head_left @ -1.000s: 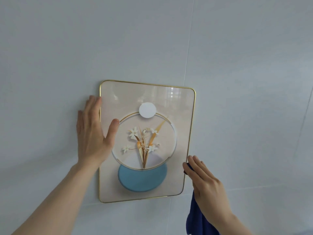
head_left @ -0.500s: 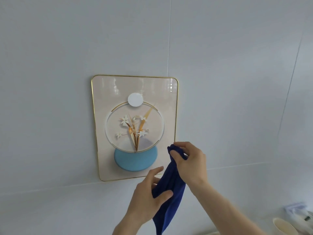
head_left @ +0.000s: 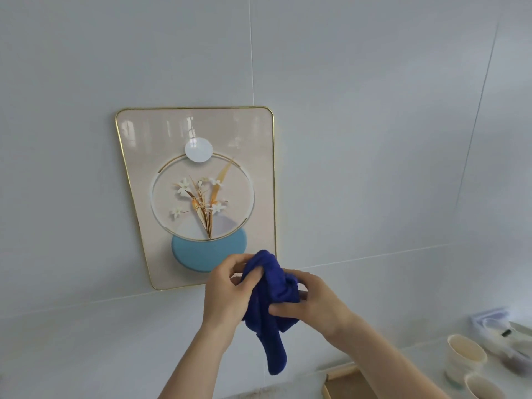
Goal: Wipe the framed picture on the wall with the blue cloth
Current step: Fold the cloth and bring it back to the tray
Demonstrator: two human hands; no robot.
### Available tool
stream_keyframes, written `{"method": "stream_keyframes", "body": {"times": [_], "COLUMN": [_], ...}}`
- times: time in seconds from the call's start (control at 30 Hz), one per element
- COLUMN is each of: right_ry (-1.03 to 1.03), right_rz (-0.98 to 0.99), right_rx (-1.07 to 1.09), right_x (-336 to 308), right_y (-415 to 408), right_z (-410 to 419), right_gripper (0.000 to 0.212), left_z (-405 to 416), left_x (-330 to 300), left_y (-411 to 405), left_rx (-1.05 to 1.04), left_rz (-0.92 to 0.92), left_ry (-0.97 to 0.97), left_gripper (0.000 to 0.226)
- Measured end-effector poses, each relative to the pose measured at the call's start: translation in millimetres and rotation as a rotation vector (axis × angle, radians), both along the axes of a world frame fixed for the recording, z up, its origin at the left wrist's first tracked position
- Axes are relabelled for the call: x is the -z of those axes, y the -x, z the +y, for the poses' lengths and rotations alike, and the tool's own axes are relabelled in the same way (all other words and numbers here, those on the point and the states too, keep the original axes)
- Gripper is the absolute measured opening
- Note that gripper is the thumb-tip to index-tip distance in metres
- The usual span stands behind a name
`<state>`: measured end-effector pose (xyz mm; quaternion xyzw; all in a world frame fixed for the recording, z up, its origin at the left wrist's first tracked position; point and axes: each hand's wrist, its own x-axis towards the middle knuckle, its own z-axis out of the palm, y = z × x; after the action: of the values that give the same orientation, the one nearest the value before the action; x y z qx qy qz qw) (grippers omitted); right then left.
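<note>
The framed picture (head_left: 198, 180) hangs on the pale wall, gold-edged, with white flowers in a circle above a light blue disc. In front of its lower right corner both hands bunch the dark blue cloth (head_left: 272, 300). My left hand (head_left: 227, 295) grips the cloth from the left. My right hand (head_left: 313, 303) grips it from the right, thumb pressed into the folds. A tail of the cloth hangs down below the hands. The cloth is off the picture's glass, held in the air before it.
On a surface at the lower right stand two pale cups (head_left: 465, 359), a wooden tray edge (head_left: 342, 375) and a clear plastic packet (head_left: 501, 329). The wall (head_left: 374, 139) is tiled, with thin seams.
My left hand left the picture's left edge and came down to the cloth. Both hands now gather the cloth into a bunch. The view has shifted right and down.
</note>
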<state>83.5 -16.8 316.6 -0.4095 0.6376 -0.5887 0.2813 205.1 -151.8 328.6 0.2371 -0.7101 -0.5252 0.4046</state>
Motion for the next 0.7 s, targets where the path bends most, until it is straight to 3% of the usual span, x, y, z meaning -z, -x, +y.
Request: {"method": "stream_keyframes", "body": {"times": [0.2,0.47,0.7], "right_ry": [-0.089,-0.315,-0.411], "right_rz": [0.089,0.413,0.447], "right_rx": [0.318,0.317,0.376], "right_x": [22,31,72], "right_y": [45,106,154], "right_z": [29,85,126], "right_gripper": [0.033,0.025,0.029], "left_z": [7,27,60], "left_x": [8,47,99], "left_y": [21,65,109], "left_rx": [0.014,0.036,0.113], "left_rz": [-0.074,-0.287,-0.468], "left_ry": [0.062,0.174,0.191], "left_gripper": [0.013,0.009,0.011]}}
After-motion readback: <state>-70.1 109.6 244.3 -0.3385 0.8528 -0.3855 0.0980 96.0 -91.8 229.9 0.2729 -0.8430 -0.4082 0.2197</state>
